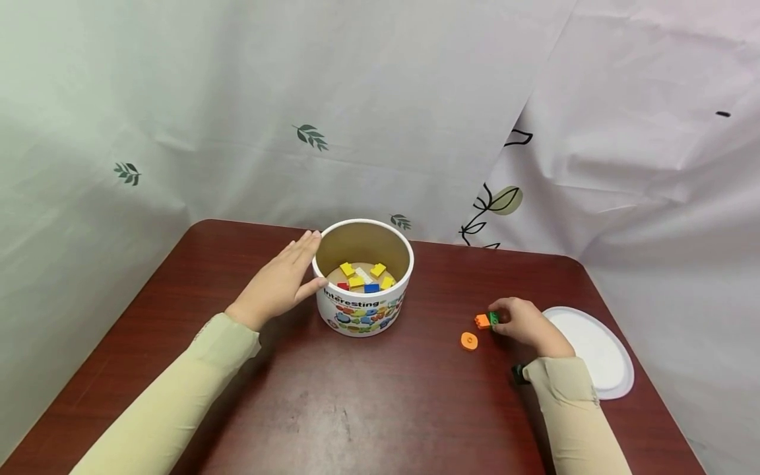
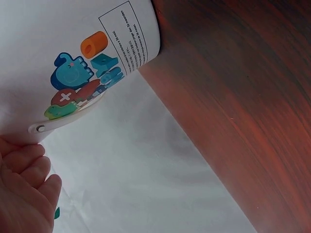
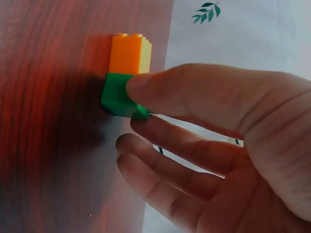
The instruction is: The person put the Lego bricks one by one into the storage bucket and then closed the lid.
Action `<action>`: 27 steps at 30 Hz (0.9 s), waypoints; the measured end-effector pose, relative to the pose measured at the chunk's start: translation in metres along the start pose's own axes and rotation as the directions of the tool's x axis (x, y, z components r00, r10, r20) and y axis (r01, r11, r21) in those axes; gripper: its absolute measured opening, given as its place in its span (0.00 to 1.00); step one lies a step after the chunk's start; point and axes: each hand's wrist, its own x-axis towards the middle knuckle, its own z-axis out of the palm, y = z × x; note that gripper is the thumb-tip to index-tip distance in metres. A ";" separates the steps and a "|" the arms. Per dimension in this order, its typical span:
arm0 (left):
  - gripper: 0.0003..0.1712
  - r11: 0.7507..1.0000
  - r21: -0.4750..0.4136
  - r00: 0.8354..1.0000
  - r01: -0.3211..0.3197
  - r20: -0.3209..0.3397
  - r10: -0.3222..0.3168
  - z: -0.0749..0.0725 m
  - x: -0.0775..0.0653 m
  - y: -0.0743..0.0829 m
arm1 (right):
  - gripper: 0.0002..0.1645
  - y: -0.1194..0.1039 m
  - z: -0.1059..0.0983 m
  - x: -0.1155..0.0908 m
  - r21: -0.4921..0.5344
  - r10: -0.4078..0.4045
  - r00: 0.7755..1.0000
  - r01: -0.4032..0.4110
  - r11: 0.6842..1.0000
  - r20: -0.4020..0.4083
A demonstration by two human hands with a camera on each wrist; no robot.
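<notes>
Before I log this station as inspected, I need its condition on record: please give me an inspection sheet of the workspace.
Surface: reddish-brown tabletop, glossy, with a few small marks near the front.
Job's things: printed white tub, uncovered, with yellow, red, white and blue blocks inside; green block touching an orange block; orange round piece on the tabletop.
Clutter: white lid-like disc, partly hidden by the right arm.
Hands: left hand rests against the tub's rim; right hand pinches the green block.
Cables: nothing seen.
Surroundings: pale, leaf-printed cloth, creased.
</notes>
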 end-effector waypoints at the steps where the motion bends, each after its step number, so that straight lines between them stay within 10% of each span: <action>1: 0.50 1.000 0.002 1.000 -0.002 -0.001 0.002 0.000 0.000 0.000 | 0.20 0.001 0.001 0.000 -0.002 0.003 1.000 -0.003 1.000 -0.001; 17: 0.50 1.000 -0.010 1.000 0.005 0.003 -0.005 -0.001 0.000 0.002 | 0.18 0.004 0.001 -0.003 -0.013 0.020 1.000 -0.020 1.000 -0.023; 27: 0.50 1.000 -0.005 0.999 0.030 0.023 -0.030 -0.001 0.000 0.002 | 0.18 0.004 0.001 -0.003 -0.004 -0.009 0.985 0.009 1.000 -0.173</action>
